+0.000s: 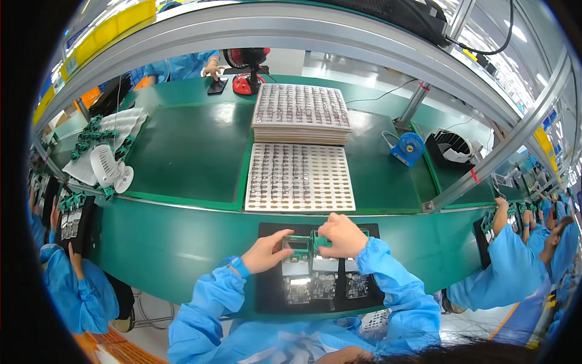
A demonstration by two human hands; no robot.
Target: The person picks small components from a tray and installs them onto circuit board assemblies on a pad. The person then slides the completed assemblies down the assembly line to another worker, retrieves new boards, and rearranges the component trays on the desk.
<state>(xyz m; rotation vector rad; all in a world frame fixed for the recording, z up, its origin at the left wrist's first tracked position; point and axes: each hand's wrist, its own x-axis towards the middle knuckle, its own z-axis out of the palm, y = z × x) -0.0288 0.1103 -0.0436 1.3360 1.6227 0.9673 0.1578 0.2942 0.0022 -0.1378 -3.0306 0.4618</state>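
With left hand (264, 253) curved at left green frame (299, 248), right hand (343, 235) bent over middle frame (321, 241), grips unclear, couldn't tell if closed, probably steadied both on black mat (268, 297), circuit boards (325, 285) bodyward, likely for easy reach.

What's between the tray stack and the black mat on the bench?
In the head view: the nearer white tray with rows of small parts, then a strip of green tabletop. The right hand overlaps the mat's far edge.
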